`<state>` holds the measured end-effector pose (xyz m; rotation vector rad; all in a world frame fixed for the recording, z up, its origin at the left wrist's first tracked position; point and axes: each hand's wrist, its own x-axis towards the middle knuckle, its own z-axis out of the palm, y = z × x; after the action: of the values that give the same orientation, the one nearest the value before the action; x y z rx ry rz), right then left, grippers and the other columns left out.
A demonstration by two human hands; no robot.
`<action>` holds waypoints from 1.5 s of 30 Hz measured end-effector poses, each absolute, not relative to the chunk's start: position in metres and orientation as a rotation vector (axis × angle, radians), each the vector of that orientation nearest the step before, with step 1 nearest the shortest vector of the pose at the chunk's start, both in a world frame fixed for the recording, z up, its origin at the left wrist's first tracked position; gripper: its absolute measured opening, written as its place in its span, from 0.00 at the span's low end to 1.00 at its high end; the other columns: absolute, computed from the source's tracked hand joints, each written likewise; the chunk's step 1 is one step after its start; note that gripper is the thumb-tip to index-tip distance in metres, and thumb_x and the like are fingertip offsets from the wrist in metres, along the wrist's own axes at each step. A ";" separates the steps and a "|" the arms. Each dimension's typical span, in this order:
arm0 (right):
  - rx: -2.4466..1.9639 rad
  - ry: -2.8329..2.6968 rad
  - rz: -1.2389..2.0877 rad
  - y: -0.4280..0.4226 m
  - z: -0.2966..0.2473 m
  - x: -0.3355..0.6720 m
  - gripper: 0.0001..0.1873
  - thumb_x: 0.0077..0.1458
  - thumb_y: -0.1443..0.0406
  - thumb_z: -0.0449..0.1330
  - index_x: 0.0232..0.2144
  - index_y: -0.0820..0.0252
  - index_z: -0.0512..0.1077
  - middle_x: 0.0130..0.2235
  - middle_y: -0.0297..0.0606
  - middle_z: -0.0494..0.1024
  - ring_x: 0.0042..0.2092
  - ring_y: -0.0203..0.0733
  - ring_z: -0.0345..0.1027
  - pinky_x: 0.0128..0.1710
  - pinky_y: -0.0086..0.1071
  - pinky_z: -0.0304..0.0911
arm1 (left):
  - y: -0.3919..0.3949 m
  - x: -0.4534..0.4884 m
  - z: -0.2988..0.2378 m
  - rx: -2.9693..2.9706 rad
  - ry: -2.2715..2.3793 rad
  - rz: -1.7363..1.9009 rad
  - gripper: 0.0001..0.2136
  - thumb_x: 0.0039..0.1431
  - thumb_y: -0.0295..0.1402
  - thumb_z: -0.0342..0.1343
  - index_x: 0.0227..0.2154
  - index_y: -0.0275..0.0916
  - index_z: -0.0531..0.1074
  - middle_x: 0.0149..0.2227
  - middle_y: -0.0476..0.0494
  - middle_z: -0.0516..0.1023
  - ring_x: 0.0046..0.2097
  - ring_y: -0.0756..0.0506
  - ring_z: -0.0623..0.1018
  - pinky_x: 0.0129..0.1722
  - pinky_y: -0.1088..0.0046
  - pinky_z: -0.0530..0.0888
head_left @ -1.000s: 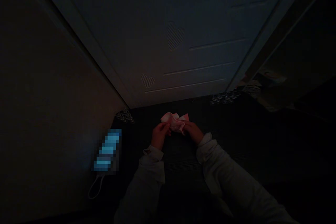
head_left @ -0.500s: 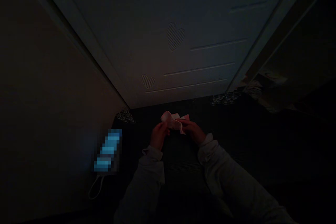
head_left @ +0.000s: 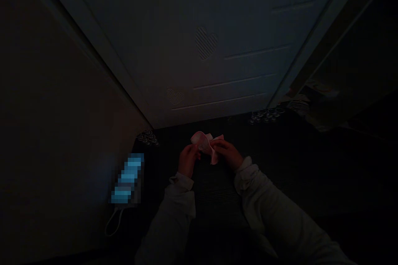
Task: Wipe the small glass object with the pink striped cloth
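Observation:
A small pinkish cloth (head_left: 202,140), thin and rumpled with wavy edges, is held up between my hands over a dark wood-grained surface (head_left: 217,198). My left hand (head_left: 188,160) is closed on its left lower edge, thumb and fingers pinched together. From the other side my right hand (head_left: 228,153) pinches the cloth, and one corner hangs down beside its fingertips. The light is very dim, so whether the piece is fabric or soft paper is hard to tell.
A lit, pixelated phone-like device (head_left: 127,180) with a looped cord (head_left: 113,223) stands at left. Clusters of small shiny rings (head_left: 148,137) and more rings (head_left: 267,114) lie by a pale panel (head_left: 186,70) with embossed hearts. Blurry items (head_left: 306,103) sit at far right.
The cloth's right part has shifted, and its hanging corner reaches a little lower. My right fingers have curled slightly; my left hand stays almost in place.

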<state>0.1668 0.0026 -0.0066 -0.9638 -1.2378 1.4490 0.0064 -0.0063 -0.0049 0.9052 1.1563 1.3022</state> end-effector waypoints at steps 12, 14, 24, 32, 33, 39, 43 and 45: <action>-0.978 -1.475 1.296 -0.001 -0.004 0.167 0.15 0.43 0.64 0.56 0.37 0.56 0.71 0.44 0.36 0.70 0.47 0.42 0.61 0.48 0.38 0.54 | -0.006 0.006 -0.011 1.007 1.241 1.316 0.13 0.46 0.41 0.53 0.27 0.35 0.66 0.23 0.51 0.68 0.20 0.56 0.65 0.19 0.79 0.61; -0.955 -1.466 1.298 -0.002 0.001 0.168 0.14 0.45 0.63 0.55 0.36 0.56 0.72 0.44 0.36 0.71 0.48 0.42 0.60 0.50 0.38 0.52 | -0.005 0.006 -0.011 1.000 1.255 1.328 0.13 0.45 0.42 0.53 0.27 0.35 0.66 0.23 0.51 0.68 0.20 0.55 0.66 0.19 0.79 0.61; -1.061 -1.567 1.136 -0.008 -0.001 0.158 0.23 0.42 0.60 0.59 0.43 0.58 0.63 0.42 0.39 0.69 0.40 0.39 0.64 0.41 0.35 0.60 | -0.004 0.004 -0.008 0.988 1.392 1.460 0.13 0.45 0.42 0.53 0.26 0.36 0.65 0.20 0.53 0.66 0.19 0.55 0.65 0.20 0.79 0.61; -1.072 -1.444 1.217 -0.004 -0.009 0.157 0.15 0.45 0.57 0.56 0.34 0.59 0.65 0.35 0.36 0.70 0.36 0.38 0.65 0.36 0.33 0.60 | -0.007 0.003 -0.006 1.077 1.377 1.381 0.13 0.45 0.42 0.54 0.26 0.36 0.66 0.20 0.53 0.67 0.19 0.55 0.65 0.19 0.79 0.61; -1.076 -1.396 1.254 -0.001 -0.009 0.158 0.14 0.44 0.57 0.56 0.33 0.59 0.66 0.32 0.35 0.70 0.34 0.37 0.65 0.34 0.33 0.60 | -0.006 0.002 -0.007 1.062 1.375 1.383 0.13 0.45 0.42 0.53 0.26 0.36 0.65 0.21 0.53 0.67 0.19 0.55 0.65 0.19 0.79 0.61; -1.039 -0.711 1.116 0.017 0.003 0.187 0.12 0.43 0.57 0.56 0.28 0.58 0.63 0.27 0.31 0.67 0.29 0.34 0.62 0.33 0.31 0.59 | -0.003 -0.002 -0.012 0.912 1.339 1.438 0.14 0.44 0.44 0.53 0.26 0.36 0.65 0.21 0.53 0.67 0.18 0.56 0.65 0.18 0.79 0.60; -0.869 -0.722 0.994 0.018 0.014 0.207 0.07 0.45 0.59 0.52 0.28 0.55 0.60 0.29 0.30 0.67 0.31 0.35 0.63 0.34 0.31 0.59 | -0.003 -0.001 -0.011 0.877 1.303 1.445 0.15 0.44 0.44 0.54 0.26 0.35 0.65 0.21 0.53 0.67 0.18 0.56 0.64 0.18 0.79 0.60; -0.885 -0.814 1.022 0.013 0.015 0.205 0.08 0.45 0.60 0.52 0.30 0.54 0.61 0.32 0.31 0.68 0.35 0.37 0.64 0.36 0.32 0.59 | -0.004 -0.001 -0.010 0.868 1.305 1.449 0.15 0.44 0.44 0.53 0.26 0.35 0.65 0.21 0.53 0.67 0.18 0.56 0.64 0.17 0.79 0.60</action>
<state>0.2054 0.0131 0.0155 -0.8851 -0.8137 1.0223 -0.0005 -0.0038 -0.0103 0.8680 1.3045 1.4491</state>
